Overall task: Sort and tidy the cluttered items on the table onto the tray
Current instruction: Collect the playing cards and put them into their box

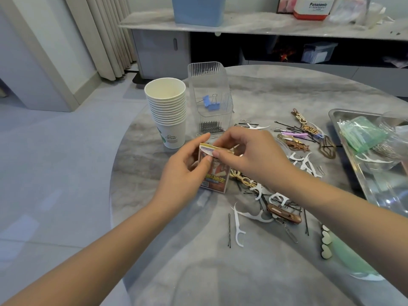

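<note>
So far, little is sorted: your left hand (187,160) grips the small card box (213,173) above the surface (287,89), your right hand (247,155) pinches its flap. Floss picks (249,214), hairpins (229,230) and clips (284,214) lie off the tray (344,138).

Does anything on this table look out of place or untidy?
Yes. Floss picks, bobby pins and hair clips lie scattered loose on the table, outside the metal tray. Both hands, left hand and right hand, hold a small card box.
</note>
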Demonstrator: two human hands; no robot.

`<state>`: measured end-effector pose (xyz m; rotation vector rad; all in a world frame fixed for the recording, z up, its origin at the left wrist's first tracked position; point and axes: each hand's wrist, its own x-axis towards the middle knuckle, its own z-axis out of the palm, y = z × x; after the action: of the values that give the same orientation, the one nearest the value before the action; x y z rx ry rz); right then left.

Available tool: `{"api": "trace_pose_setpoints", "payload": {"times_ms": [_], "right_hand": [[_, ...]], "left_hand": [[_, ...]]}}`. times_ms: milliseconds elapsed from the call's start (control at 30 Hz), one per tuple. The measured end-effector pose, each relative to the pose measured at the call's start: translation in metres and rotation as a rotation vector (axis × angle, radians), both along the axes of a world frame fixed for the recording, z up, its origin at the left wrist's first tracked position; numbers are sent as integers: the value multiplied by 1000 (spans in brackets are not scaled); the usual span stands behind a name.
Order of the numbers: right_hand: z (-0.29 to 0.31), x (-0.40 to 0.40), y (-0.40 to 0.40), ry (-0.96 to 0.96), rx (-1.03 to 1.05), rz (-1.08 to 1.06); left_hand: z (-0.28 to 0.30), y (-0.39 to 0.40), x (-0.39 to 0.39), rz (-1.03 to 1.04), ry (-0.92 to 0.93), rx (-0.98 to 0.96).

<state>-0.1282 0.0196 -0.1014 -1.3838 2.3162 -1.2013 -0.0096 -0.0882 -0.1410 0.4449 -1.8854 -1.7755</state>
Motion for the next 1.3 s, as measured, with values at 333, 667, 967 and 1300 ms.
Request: {"api": "trace_pose_setpoints", "payload": {"times_ms": [333,667,967,1300], "right_hand": [[8,1,3,-100,33,-67],[19,1,1,-300,93,-88],[18,6,-1,-83,127,-56],[20,6,-2,-32,160,-50]], "left_hand": [[-6,9,-5,45,-6,92],[-10,16,-7,151,-19,40],[-9,20,-9,177,-36,-4],[-9,22,-9,205,-50,-21]]}}
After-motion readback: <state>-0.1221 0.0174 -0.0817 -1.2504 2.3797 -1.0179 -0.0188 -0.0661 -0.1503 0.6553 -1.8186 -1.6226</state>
